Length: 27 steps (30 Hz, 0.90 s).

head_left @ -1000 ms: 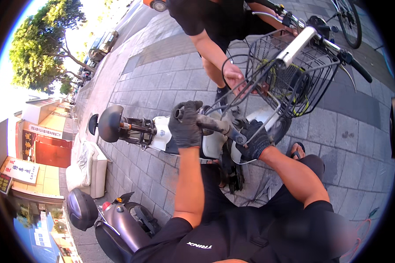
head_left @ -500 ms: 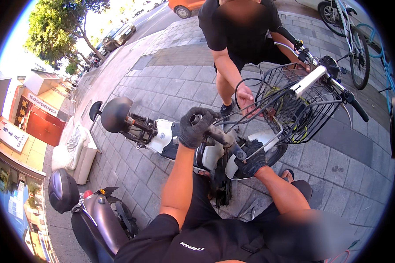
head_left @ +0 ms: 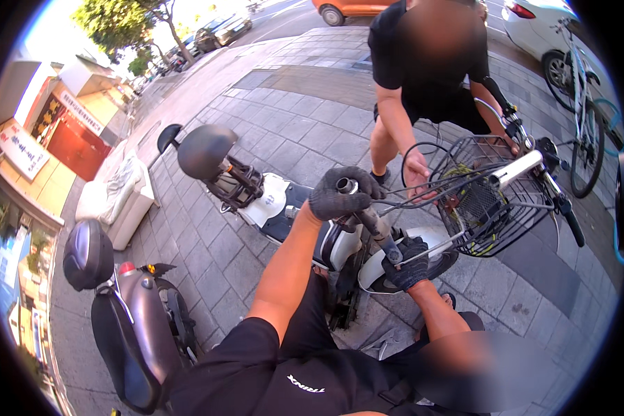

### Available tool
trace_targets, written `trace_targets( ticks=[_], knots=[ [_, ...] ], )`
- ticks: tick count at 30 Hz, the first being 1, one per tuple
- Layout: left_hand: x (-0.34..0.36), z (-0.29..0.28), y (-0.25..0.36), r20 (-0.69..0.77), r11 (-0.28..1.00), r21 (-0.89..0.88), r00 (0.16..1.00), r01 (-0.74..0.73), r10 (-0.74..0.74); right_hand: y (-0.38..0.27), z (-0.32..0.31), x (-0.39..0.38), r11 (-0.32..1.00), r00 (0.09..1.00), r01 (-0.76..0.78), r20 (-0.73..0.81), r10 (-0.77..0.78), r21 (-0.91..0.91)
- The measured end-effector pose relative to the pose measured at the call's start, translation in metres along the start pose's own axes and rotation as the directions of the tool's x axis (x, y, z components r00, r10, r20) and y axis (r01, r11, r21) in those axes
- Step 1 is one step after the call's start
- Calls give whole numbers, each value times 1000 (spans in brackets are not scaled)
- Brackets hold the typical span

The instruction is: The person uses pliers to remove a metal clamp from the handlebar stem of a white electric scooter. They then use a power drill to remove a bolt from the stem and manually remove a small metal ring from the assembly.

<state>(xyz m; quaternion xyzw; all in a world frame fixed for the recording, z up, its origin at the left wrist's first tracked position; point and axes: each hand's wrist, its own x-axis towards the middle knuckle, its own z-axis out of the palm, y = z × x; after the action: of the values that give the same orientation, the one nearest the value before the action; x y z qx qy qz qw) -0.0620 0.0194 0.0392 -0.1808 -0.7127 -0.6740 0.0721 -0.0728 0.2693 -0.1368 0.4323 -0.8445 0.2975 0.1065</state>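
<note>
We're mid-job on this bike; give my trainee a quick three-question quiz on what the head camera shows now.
1. Multiple choice: what does the gloved left hand grip?
A) a saddle
B) the metal tube, near its open end
C) a brake lever
2. True or false: the co-worker's hand, left of the black wire basket, is bare.
3. Short answer: which of the person's own hands is nearer the white front fender?
Key: 1 B; 2 true; 3 the right hand.

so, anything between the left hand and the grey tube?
Only its dark glove: the left hand wraps the grey tube just below its open end. The other person's hand shows to the right, apart from it.
</note>
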Motion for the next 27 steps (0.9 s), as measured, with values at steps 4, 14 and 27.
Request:
trace_targets(
  ticks=[4, 14, 27],
  knots=[
    [-3, 26, -7, -346, 973, 191, 937, 130, -57, 4, 1, -3, 999, 1000, 8, -14, -8, -39],
    [-2, 44, -5, -525, 941, 241, 847, 236, -78, 7, 2, -4, 998, 998, 15, -58, -18, -59],
    [3, 72, 2, -837, 886, 271, 547, 376, 24, -5, 7, -1, 999, 996, 17, -89, -21, -36]
  ],
)
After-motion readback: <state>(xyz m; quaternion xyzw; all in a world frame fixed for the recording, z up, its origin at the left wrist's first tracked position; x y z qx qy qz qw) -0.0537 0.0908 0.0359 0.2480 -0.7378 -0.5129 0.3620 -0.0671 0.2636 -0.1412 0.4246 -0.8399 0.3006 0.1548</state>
